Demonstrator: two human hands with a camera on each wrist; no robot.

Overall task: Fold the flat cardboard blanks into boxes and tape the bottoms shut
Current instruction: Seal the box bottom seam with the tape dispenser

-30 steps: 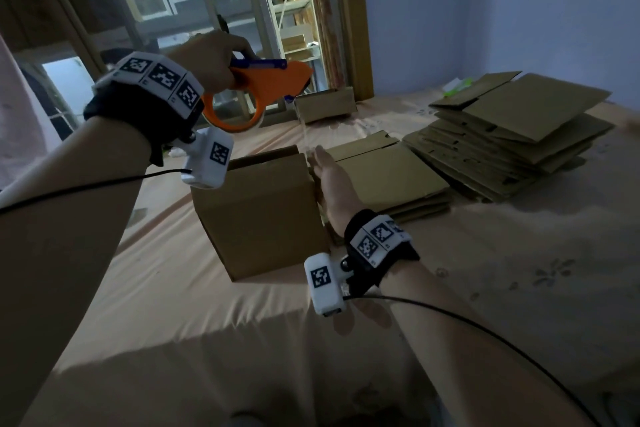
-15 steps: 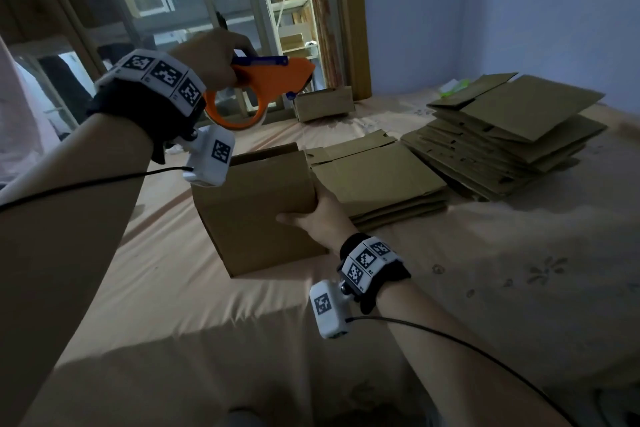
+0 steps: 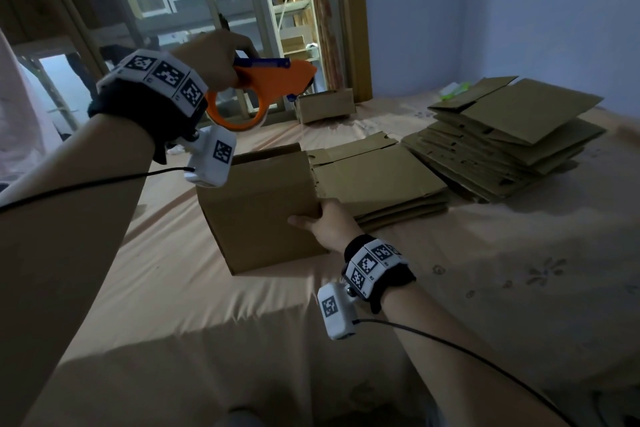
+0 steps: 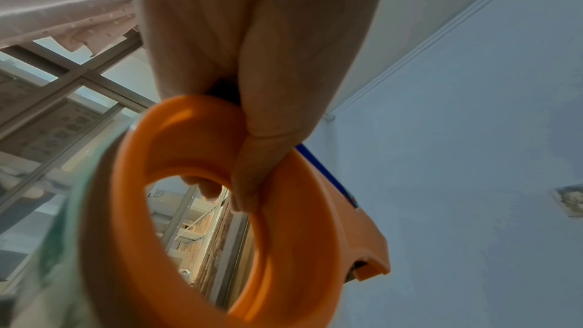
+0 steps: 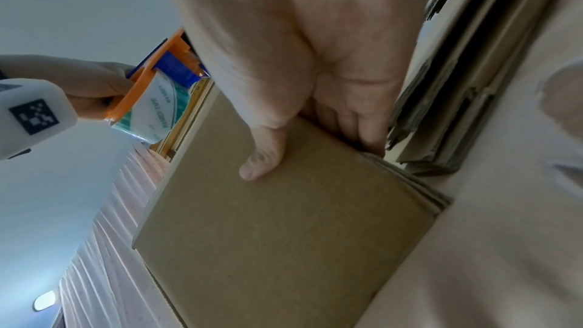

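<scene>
A folded brown cardboard box stands on the peach sheet in front of me, also filling the right wrist view as the box. My right hand grips its near right corner, thumb on the front face and fingers round the side. My left hand is raised above and behind the box, gripping an orange tape dispenser, its fingers curled through the orange ring. The tape roll sits in the dispenser. Flat blanks lie just right of the box.
A taller, messy stack of flat blanks lies at the far right. A small made-up box sits at the far edge by the glass door frame. The bed sheet spreads out to the near right.
My right hand slid from the box's right side, fingers straight up, down to its near right corner and took hold there. The left hand with the dispenser stayed raised.
</scene>
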